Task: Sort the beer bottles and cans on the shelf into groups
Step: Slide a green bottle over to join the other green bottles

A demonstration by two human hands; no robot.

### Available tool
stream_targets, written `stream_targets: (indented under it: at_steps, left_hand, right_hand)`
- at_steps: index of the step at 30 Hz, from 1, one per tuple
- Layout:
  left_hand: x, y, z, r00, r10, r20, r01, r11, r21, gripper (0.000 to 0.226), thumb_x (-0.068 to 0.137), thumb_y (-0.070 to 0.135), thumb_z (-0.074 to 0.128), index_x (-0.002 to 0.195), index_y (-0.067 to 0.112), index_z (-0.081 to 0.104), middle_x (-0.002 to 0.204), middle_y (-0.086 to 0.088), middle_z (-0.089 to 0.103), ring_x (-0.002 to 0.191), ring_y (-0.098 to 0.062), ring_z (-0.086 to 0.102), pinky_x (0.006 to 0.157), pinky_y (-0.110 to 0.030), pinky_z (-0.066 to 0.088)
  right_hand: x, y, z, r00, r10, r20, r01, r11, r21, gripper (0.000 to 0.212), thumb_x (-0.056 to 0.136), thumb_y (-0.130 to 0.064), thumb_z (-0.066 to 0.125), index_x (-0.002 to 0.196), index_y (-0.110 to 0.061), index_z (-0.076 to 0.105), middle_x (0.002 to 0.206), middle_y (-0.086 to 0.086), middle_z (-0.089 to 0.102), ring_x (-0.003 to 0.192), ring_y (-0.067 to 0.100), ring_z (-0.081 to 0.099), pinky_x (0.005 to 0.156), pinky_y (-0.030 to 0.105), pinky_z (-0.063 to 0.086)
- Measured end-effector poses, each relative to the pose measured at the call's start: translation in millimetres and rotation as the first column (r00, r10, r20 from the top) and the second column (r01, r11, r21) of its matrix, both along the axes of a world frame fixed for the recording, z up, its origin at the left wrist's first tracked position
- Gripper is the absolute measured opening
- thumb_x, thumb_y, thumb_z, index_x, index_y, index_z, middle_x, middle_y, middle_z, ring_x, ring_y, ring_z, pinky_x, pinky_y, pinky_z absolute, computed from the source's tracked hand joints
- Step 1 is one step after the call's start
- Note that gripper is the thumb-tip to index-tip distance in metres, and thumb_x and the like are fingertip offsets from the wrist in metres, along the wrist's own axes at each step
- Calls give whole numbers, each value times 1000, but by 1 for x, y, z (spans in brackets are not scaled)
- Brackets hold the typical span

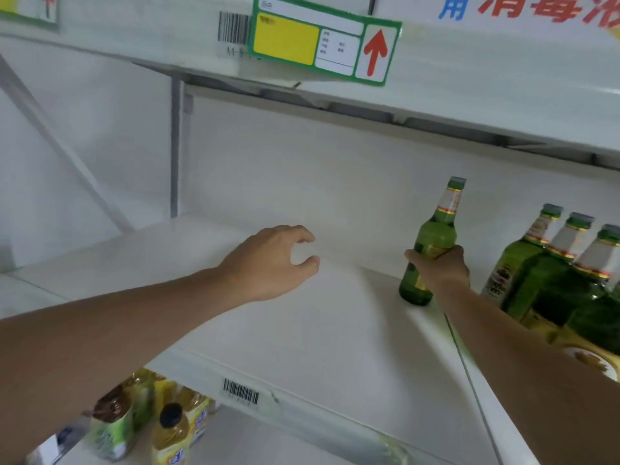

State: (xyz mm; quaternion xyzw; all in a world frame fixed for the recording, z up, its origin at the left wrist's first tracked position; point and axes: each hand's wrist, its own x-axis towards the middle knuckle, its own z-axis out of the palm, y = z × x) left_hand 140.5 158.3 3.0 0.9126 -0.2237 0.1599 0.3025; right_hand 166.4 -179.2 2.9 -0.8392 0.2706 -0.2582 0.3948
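Observation:
My right hand point(443, 268) grips a green glass beer bottle point(434, 234) around its body; the bottle stands tilted slightly on the white shelf point(302, 330), right of centre. My left hand point(278, 260) hovers over the middle of the shelf with fingers curled apart and nothing in them. Several more green beer bottles point(550, 273) with white neck labels stand packed together at the right end of the shelf, just right of the held one. No cans are visible.
An upper shelf point(469, 82) with a green and yellow price tag point(322, 41) hangs overhead. Below the shelf's front edge, at lower left, stand yellow oil bottles point(171, 431). A grey upright post point(174, 146) runs along the back wall.

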Motion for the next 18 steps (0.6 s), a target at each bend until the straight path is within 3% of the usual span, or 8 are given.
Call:
stream_targets:
  at_steps: [5,9,12,18]
  left_hand:
    - [-5,7,-6,998,44,-33,-44,999,-6,51,96,63,60,141,41,61,146,22,61,138,-7,56,112,-37,49]
    - [-16,7,-7,998,48,-34,-49,999,-8,49,96,63,61,140,42,61,144,23,62,136,-7,57,111,-37,49]
    - [-27,11,-8,999,20,-26,-20,999,-26,47,97,60,63,140,40,62,144,21,63,136,-6,57,112,-36,47]
    - [-50,21,-5,996,-89,-3,89,996,-31,46,99,58,62,142,39,61,146,21,61,138,-7,55,114,-38,46]
  right_hand:
    - [-11,5,-4,999,0,52,2,999,-55,75,84,-55,83,135,-16,45,109,7,58,93,33,55,79,41,48]
    - [-23,15,-8,994,45,98,-41,998,-47,70,78,-60,85,125,-21,50,108,3,64,95,32,62,84,44,56]
    - [-39,27,-9,983,91,157,-92,996,1,67,75,-59,89,120,-24,53,104,-2,67,97,29,68,89,51,61]
    - [-100,62,-4,977,126,175,-128,992,-2,65,76,-54,91,122,-27,54,104,-7,67,96,19,68,84,45,63]
